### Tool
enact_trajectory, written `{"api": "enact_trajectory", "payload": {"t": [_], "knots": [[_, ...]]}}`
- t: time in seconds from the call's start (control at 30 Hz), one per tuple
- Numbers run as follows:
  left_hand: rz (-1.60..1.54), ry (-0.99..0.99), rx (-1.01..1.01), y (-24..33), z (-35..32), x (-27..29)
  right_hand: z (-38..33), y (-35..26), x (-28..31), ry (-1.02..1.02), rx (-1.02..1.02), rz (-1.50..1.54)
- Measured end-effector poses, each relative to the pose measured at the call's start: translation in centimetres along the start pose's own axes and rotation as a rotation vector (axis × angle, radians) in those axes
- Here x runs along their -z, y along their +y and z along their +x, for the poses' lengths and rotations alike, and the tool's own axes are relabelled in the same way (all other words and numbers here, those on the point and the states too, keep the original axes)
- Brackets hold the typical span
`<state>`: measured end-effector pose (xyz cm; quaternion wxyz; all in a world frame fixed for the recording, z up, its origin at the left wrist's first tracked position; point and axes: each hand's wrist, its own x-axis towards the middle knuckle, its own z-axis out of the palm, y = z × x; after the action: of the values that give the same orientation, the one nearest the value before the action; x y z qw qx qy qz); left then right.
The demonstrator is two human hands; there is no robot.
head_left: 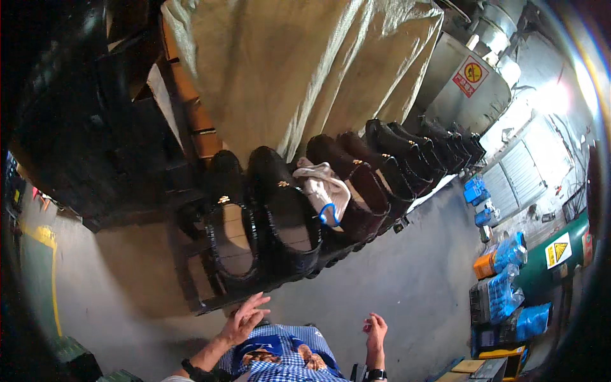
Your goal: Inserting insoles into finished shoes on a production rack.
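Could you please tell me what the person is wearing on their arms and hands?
Both hands are bare, with no gloves. The left hand has a dark band at its wrist, the right hand a black wristwatch. No sleeves reach the forearms.

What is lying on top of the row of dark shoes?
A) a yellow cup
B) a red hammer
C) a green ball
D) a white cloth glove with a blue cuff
D: a crumpled white cloth glove with a blue cuff lies across the dark shoes lined up on the rack, above the person's empty left hand and right hand.
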<state>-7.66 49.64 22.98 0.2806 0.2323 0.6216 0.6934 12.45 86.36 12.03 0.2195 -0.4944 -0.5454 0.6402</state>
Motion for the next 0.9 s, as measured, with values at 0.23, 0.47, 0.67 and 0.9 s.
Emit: {"api": "enact_trajectory", "payload": {"t": [0.23, 0.47, 0.67, 0.9], "knots": [[-0.388, 0.69, -0.274, 0.7, 3.7, -7.5, 12.9, -15.5, -1.9, -0.13, 0.221, 0.248], [-0.633, 1.198, -0.389, 3.4, 9.4, -9.6, 26.7, -30.1, -4.8, -0.334, 0.234, 0.541], [-0.709, 1.616, -0.331, 3.6, 9.4, -8.6, 33.8, -36.3, -8.7, -0.385, 0.211, 0.638], [-0.606, 1.51, -0.286, 4.2, 8.5, -8.8, 35.4, -36.3, -11.3, -0.23, 0.27, 0.688]]}}
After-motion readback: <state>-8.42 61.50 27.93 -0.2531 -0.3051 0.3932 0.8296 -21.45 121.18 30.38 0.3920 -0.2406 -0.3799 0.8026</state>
